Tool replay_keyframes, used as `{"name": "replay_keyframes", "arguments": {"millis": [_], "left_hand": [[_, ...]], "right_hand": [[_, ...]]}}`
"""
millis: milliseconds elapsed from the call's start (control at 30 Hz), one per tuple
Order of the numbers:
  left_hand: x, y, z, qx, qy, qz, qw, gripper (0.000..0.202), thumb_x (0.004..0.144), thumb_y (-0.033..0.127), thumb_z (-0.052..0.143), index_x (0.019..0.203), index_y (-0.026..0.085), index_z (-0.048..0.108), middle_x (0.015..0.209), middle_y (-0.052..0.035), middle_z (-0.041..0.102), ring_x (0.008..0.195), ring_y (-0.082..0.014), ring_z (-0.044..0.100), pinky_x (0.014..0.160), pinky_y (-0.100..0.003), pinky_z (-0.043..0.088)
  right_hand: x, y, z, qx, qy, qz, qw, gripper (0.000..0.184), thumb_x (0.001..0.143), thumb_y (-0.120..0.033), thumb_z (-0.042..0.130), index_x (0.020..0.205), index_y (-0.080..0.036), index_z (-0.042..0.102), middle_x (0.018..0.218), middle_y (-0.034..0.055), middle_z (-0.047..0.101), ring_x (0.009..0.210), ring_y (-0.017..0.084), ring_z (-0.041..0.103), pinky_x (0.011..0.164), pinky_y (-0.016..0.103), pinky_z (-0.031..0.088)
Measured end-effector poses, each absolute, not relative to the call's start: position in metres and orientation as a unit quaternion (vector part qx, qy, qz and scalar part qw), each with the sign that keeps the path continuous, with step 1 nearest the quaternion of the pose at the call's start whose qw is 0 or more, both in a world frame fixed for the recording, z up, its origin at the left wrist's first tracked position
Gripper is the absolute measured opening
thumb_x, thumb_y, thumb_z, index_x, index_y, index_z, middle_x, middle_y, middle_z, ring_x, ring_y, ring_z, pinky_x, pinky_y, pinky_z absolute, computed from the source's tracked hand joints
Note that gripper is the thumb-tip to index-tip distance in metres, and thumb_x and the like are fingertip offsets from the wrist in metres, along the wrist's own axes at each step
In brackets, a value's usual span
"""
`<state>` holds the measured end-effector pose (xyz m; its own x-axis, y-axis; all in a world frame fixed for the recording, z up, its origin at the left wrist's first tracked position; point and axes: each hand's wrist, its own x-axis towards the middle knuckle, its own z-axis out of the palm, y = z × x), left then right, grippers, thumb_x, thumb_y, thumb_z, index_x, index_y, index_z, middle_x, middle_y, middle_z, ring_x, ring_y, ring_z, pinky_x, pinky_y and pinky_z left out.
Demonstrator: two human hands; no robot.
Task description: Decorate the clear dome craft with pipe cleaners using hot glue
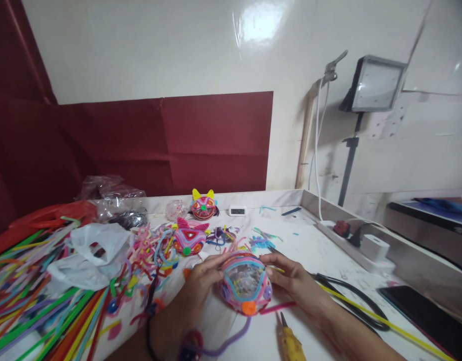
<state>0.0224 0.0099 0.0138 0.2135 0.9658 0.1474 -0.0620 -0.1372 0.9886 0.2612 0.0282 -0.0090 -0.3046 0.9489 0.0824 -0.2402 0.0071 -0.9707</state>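
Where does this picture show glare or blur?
Head view: a bright glare patch lies high on the white wall; head view: the yellow-handled pointed tool and fuzzy purple strip look soft near the bottom edge; head view: digits on the small white clock are barely legible.

We have a white table (304, 250) with low raised edges, its left side heaped with colourful pipe cleaners (84, 321). Toward the back we see a small digital clock (237, 211), a yellow-eared animal toy (203, 206) and a dark strip (291, 211) lying on the top. On the right we find a white power strip (339, 242) along the edge and a black phone (430, 313), and at the front a pointed tool with a yellow handle (292, 346).
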Motion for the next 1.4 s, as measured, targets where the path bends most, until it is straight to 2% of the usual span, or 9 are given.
{"name": "replay_keyframes", "arguments": {"millis": [200,333,767,1000,1133,1400], "left_hand": [[0.023,0.009,0.016,0.55,0.389,0.506,0.538,0.037,0.073,0.023,0.061,0.107,0.021,0.075,0.125,-0.0071,0.069,0.125,-0.0289,0.055,0.111,-0.042,0.038],[0.023,0.01,0.014,0.544,0.38,0.496,0.56,0.041,0.075,0.029,0.061,0.113,0.02,0.072,0.125,-0.0082,0.069,0.123,-0.0298,0.056,0.109,-0.045,0.039],[0.023,0.008,0.009,0.581,0.407,0.509,0.487,0.039,0.08,0.031,0.06,0.117,0.022,0.068,0.129,-0.0067,0.066,0.126,-0.0282,0.055,0.111,-0.043,0.039],[0.024,0.011,0.01,0.62,0.435,0.49,0.433,0.041,0.08,0.031,0.057,0.119,0.024,0.068,0.131,-0.0068,0.064,0.127,-0.0283,0.053,0.112,-0.046,0.037],[0.022,0.012,0.009,0.634,0.44,0.482,0.415,0.043,0.079,0.033,0.056,0.119,0.025,0.068,0.13,-0.0059,0.065,0.126,-0.0283,0.054,0.113,-0.047,0.037],[0.022,0.011,0.01,0.642,0.457,0.486,0.379,0.041,0.083,0.037,0.055,0.119,0.025,0.068,0.133,-0.0053,0.063,0.128,-0.0263,0.052,0.114,-0.042,0.036]], "right_hand": [[0.262,0.03,-0.011,-0.342,-0.519,0.618,0.482,0.041,0.065,-0.047,0.084,0.095,-0.022,0.072,0.094,0.0047,0.072,0.084,0.024,0.067,0.083,0.039,0.05],[0.263,0.031,-0.012,-0.347,-0.521,0.618,0.476,0.044,0.065,-0.049,0.084,0.097,-0.022,0.071,0.094,0.0047,0.072,0.087,0.024,0.067,0.085,0.038,0.05],[0.265,0.029,-0.01,-0.361,-0.525,0.619,0.46,0.041,0.07,-0.049,0.081,0.1,-0.024,0.07,0.088,0.0025,0.072,0.086,0.022,0.066,0.087,0.038,0.048],[0.264,0.03,-0.009,-0.369,-0.526,0.614,0.458,0.046,0.065,-0.052,0.082,0.099,-0.023,0.071,0.094,0.0037,0.072,0.088,0.023,0.066,0.086,0.038,0.048],[0.263,0.027,-0.003,-0.381,-0.521,0.611,0.458,0.05,0.063,-0.056,0.081,0.098,-0.022,0.07,0.091,0.0039,0.073,0.082,0.021,0.066,0.082,0.036,0.048],[0.264,0.025,0.006,-0.42,-0.535,0.575,0.455,0.052,0.064,-0.065,0.075,0.095,-0.023,0.072,0.087,0.002,0.069,0.078,0.019,0.06,0.073,0.031,0.046]]}}
